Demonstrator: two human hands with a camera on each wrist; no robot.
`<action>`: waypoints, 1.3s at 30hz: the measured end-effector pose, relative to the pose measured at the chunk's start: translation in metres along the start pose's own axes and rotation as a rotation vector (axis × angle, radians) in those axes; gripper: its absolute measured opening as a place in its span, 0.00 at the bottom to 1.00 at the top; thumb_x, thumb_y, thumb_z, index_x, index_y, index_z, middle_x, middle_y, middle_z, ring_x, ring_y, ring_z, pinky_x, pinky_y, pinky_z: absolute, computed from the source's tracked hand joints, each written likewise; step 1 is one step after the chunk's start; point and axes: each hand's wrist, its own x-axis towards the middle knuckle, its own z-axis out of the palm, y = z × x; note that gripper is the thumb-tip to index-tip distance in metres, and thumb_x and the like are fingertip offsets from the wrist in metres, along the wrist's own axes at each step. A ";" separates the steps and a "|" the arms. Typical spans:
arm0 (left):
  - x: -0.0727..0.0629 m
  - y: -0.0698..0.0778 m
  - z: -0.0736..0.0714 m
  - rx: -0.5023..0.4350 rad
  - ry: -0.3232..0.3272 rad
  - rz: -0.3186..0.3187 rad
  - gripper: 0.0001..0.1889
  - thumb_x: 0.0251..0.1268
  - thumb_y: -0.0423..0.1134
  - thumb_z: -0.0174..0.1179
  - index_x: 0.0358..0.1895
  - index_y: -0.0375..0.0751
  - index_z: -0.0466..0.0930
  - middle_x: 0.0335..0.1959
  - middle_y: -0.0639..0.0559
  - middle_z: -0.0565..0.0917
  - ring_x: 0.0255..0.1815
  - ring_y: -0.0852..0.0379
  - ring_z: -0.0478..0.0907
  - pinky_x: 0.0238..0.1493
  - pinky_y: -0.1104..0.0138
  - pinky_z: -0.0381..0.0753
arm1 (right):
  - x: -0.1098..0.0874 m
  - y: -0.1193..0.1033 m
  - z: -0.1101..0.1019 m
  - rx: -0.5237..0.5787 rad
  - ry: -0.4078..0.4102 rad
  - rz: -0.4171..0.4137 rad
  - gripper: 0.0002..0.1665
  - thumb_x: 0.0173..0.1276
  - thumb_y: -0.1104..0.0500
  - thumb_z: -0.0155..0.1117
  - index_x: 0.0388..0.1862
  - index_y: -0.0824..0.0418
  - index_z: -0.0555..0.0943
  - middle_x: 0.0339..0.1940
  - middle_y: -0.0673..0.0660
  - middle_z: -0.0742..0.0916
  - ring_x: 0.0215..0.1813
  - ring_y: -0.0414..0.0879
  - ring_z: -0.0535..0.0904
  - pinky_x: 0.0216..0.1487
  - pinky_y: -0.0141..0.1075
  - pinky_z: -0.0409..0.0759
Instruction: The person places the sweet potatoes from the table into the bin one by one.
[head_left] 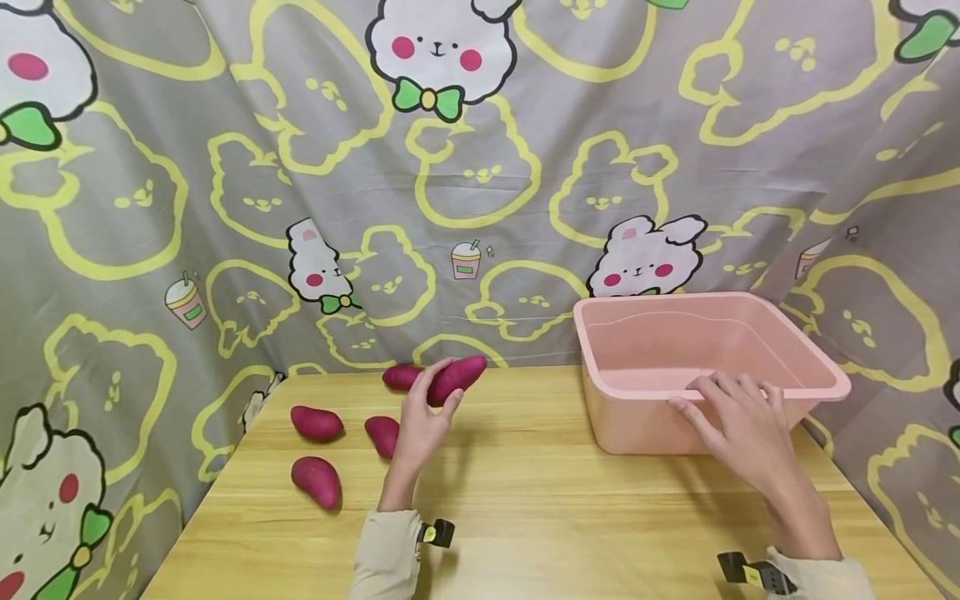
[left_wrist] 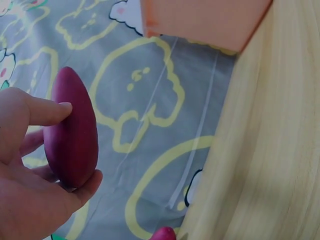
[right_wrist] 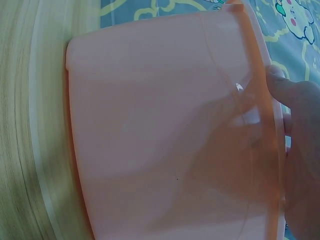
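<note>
While left hand pinches tapered tuber | right hand pinches tub rim—smooth plastic

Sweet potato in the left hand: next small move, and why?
I'd probably carry the held sweet potato rightward, toward the pink bin. The left hand grips it, apparently clear of the table, the bin's open top faces up, and the right hand holds its near rim.
</note>
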 end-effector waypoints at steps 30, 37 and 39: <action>0.000 0.014 -0.001 -0.080 0.024 0.069 0.28 0.67 0.27 0.64 0.70 0.45 0.76 0.64 0.43 0.77 0.61 0.47 0.76 0.61 0.53 0.76 | 0.000 0.001 0.001 0.011 0.003 0.002 0.13 0.72 0.44 0.67 0.42 0.52 0.81 0.45 0.56 0.84 0.49 0.60 0.73 0.54 0.66 0.59; -0.001 0.018 -0.001 -0.105 0.026 0.058 0.27 0.67 0.27 0.66 0.70 0.42 0.76 0.63 0.44 0.77 0.60 0.48 0.77 0.62 0.59 0.76 | 0.000 0.001 0.001 0.010 0.003 0.004 0.13 0.72 0.44 0.66 0.41 0.51 0.81 0.44 0.56 0.84 0.48 0.59 0.73 0.54 0.66 0.59; -0.001 0.018 -0.001 -0.110 0.029 0.054 0.27 0.67 0.27 0.66 0.70 0.42 0.76 0.63 0.44 0.77 0.60 0.48 0.77 0.61 0.57 0.76 | -0.001 0.001 0.002 0.007 0.007 0.004 0.13 0.72 0.44 0.66 0.42 0.52 0.81 0.44 0.56 0.84 0.48 0.59 0.73 0.54 0.66 0.59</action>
